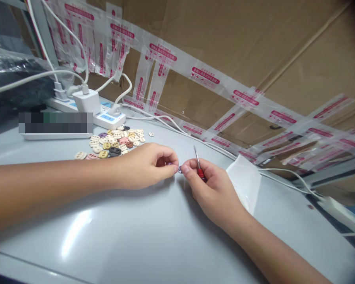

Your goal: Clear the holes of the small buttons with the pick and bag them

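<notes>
My left hand (154,165) is closed in a pinch above the table; a speck of purple shows between its fingertips, mostly hidden. Close by on the right, my right hand (208,183) pinches a tiny dark piece with a hole (180,170) between thumb and forefinger. The same hand also holds a small screwdriver (200,172) with a red handle, its metal shaft pointing up. The fingertips of both hands nearly meet. Behind my left wrist lies a pile of small oval slotted pieces (115,139), cream, yellow, pink, brown, purple and black.
A white power strip (109,118) with plugs and a charger (86,101) stands at the back left. White cables run along the taped cardboard (177,86) behind the table. A white bag or sheet (248,181) lies beyond my right hand.
</notes>
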